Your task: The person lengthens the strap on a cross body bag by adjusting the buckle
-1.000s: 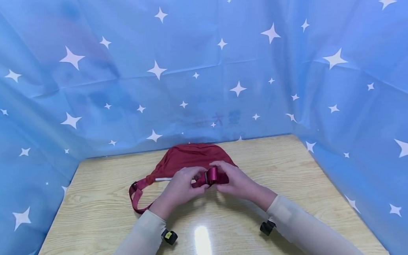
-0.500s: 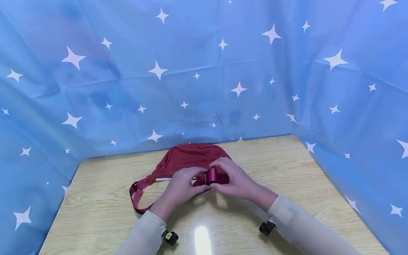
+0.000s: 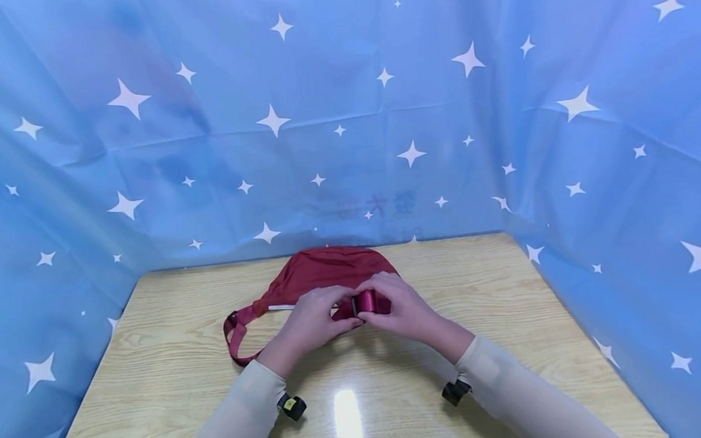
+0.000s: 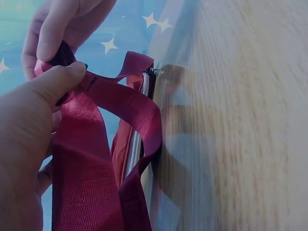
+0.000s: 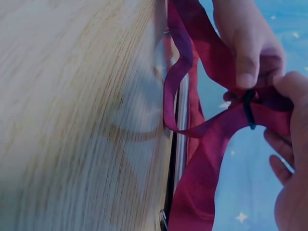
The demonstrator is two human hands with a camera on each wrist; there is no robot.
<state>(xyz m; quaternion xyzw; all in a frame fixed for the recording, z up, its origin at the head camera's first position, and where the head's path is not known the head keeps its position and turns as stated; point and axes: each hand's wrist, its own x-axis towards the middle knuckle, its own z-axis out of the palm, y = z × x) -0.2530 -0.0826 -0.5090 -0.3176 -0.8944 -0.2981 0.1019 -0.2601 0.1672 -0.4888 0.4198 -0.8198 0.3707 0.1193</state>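
A curtained tabletop booth: star-printed blue cloth (image 3: 340, 63) hangs around a wood-grain table (image 3: 484, 291).

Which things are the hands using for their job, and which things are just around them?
Part of the job:
Left hand and right hand, both holding the strap
Red strap
Black buckle piece on the strap
Red bag behind the hands

Just around:
Wooden table under the bag
Blue cloth with white stars
Black device at the left wrist
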